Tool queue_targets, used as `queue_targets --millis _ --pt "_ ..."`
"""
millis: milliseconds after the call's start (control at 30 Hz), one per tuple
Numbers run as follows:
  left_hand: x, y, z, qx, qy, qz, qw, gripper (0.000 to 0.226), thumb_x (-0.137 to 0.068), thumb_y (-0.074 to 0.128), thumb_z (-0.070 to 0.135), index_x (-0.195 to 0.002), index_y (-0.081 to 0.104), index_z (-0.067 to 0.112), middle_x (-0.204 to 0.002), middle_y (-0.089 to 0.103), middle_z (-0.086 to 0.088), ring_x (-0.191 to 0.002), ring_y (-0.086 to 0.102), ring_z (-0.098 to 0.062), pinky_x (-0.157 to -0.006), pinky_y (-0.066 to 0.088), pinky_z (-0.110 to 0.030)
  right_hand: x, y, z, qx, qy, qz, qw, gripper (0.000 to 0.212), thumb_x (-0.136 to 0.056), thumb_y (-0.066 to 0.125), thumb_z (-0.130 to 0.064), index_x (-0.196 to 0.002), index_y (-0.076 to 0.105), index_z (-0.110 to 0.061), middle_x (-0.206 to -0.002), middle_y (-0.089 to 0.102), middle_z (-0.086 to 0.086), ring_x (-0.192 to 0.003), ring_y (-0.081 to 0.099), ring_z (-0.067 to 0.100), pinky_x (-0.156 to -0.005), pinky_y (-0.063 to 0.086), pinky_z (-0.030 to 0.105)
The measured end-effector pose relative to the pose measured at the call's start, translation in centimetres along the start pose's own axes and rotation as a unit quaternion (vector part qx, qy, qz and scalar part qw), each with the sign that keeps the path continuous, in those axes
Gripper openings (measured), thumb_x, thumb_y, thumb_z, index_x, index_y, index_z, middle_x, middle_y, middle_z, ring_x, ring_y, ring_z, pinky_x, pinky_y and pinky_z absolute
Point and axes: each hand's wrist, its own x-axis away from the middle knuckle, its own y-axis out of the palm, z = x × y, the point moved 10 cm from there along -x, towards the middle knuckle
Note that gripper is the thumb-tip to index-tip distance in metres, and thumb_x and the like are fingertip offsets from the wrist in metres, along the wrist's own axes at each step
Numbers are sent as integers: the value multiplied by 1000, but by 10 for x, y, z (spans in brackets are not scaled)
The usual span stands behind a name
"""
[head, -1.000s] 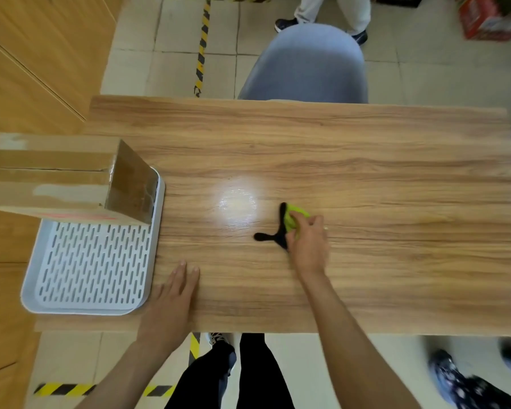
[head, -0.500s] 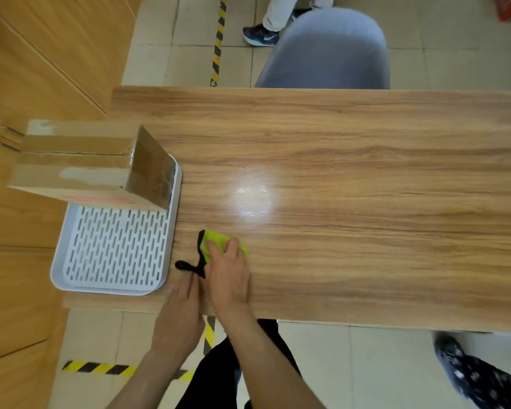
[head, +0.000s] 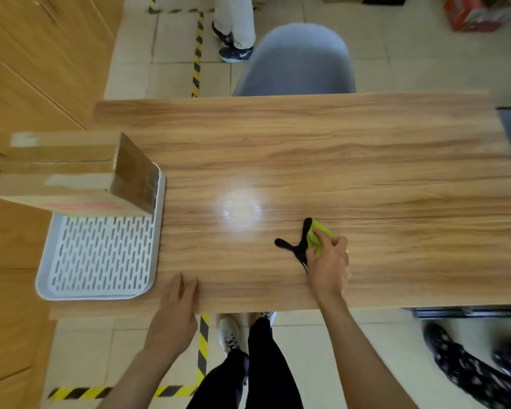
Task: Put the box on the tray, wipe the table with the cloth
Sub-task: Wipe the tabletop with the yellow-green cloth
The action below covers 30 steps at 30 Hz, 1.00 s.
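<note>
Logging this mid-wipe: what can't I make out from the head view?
- Cloth: mostly under the right hand; its full shape is hidden.
- Tray: far end covered by the box.
- Box: red print is blurred, unreadable.
- Table: right end cut off by the frame edge.

Bright, even indoor light from overhead. One white glare patch on the glossy table (head: 366,178), left of centre, washing out the grain there. Soft, faint shadows only: a thin one under the right hand (head: 328,267), a darker face on the box (head: 71,169) toward the table. Slightly soft throughout, with motion smear on the patterned trouser leg (head: 469,370) at lower right and on the left hand (head: 174,314). Wide-angle bending of straight edges near the borders, the cabinet (head: 27,69) leaning outward. Muted, slightly warm colour.
</note>
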Motion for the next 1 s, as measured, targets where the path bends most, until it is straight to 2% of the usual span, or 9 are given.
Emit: queue_targets --millis 133,233,333,467,567,667,800,900,1000 --pt "1 -3 -5 44 12 -4 999 69 -96 44 6 -157 15 21 -167 -2 -3 -151 8 -25 -109 35 -38 33 20 -32 -17 25 3 1000 39 -86 61 -18 -123 59 -32 -110 45 8 -85 57 31 -58 49 38" --pt "2 -1 -21 100 6 -11 995 65 -95 46 4 -155 24 18 -166 5 3 -151 11 -17 -116 22 -30 83 53 -82 -20 -41 -59 997 42 -82 64 -21 -123 60 -33 -106 47 6 -79 56 26 -59 46 34" --pt "5 1 -29 116 20 -15 993 68 -92 47 0 -154 27 19 -165 12 5 -151 12 -14 -115 16 -25 133 82 -128 -24 -102 -125 987 50 -80 67 -21 -127 58 -38 -106 50 5 -87 55 25 -60 47 35" --pt "4 0 -27 127 7 6 992 65 -91 48 -2 -152 32 14 -163 22 -2 -149 19 -18 -115 19 -27 142 96 -138 -10 -159 -171 972 51 -80 63 -18 -124 54 -43 -104 45 0 -90 52 21 -58 53 38" --pt "1 0 -19 108 -17 49 993 56 -94 51 3 -148 39 8 -159 31 -10 -147 27 -25 -114 28 -37 125 84 -121 -4 -211 -177 961 54 -77 63 -14 -121 56 -45 -99 45 -3 -85 50 18 -53 49 34" --pt "-5 5 -1 125 -29 78 989 48 -93 55 3 -141 49 7 -153 41 -12 -142 35 -28 -113 30 -39 95 61 -85 -3 -220 -163 962 54 -77 64 -14 -121 58 -44 -99 46 -4 -87 50 17 -54 49 31" --pt "-14 3 49 214 -10 108 971 34 -96 56 5 -127 62 16 -143 49 -3 -135 42 -21 -111 32 -35 36 15 -8 7 -183 -129 975 48 -78 63 -18 -120 59 -42 -101 47 -3 -89 51 18 -62 53 36" --pt "-24 3 93 241 5 109 964 33 -93 56 1 -121 65 18 -139 51 -2 -132 44 -18 -109 32 -34 -16 -26 52 3 -135 -84 987 45 -78 65 -16 -120 64 -36 -102 46 -2 -88 52 19 -64 51 34" --pt "-27 5 129 270 14 114 956 30 -89 54 14 -117 66 18 -133 53 1 -129 46 -16 -104 31 -26 -73 -52 80 -1 -86 -60 994 44 -76 66 -15 -115 65 -35 -102 48 0 -85 56 25 -64 48 33"
